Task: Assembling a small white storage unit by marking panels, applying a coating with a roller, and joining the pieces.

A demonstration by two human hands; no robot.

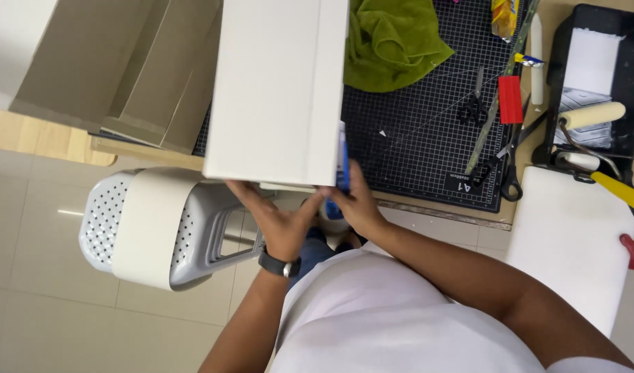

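A large white board (275, 90) stands tilted over the near edge of the workbench, folded or creased along a vertical line. My left hand (275, 217), with a dark watch on its wrist, grips the board's lower edge from beneath. My right hand (358, 204) is at the board's lower right corner and holds a small blue object (342, 169) against that edge. What the blue object is cannot be made out. The fingers of both hands are partly hidden behind the board.
A black gridded cutting mat (420, 138) carries a green cloth (389, 41), black scissors (510, 169) and a red scraper (510, 100). At right are a black paint tray (631, 76) with a roller (593, 114) and a white slab (572, 235). A grey perforated stool (103, 217) and brown cardboard (116, 69) sit left.
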